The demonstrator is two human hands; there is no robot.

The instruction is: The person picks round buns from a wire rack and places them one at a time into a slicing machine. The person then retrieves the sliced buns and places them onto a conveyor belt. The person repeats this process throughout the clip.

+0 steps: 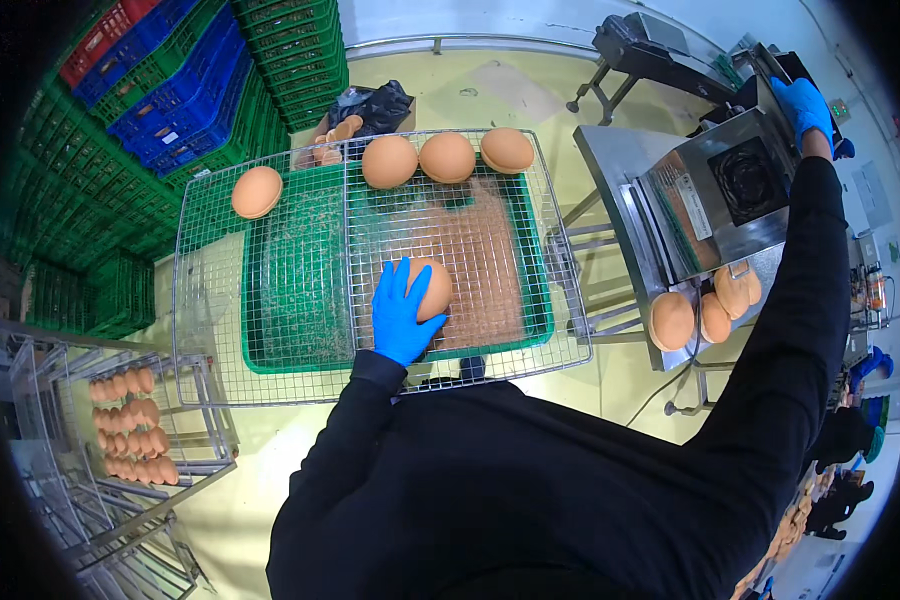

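My left hand [405, 319], in a blue glove, cups a round brown bun [436, 289] on a wire rack [307, 382]. Its fingers lie over the bun's left side and the thumb is at its near edge. Several more buns [448, 157] sit along the rack's far edge, one bun [256, 192] apart at the left; a cut line shows around some. My right hand [804, 109], also gloved, reaches to the top of a stainless steel machine [727, 195], probably a bun slicer. What its fingers touch there is not clear.
A green crate [251, 352] with crumbs lies under the rack. Stacked crates [195, 90] rise at left, above a metal trolley [195, 487] holding buns. More buns [671, 321] rest on the machine's table [607, 161]. People [840, 442] work at far right.
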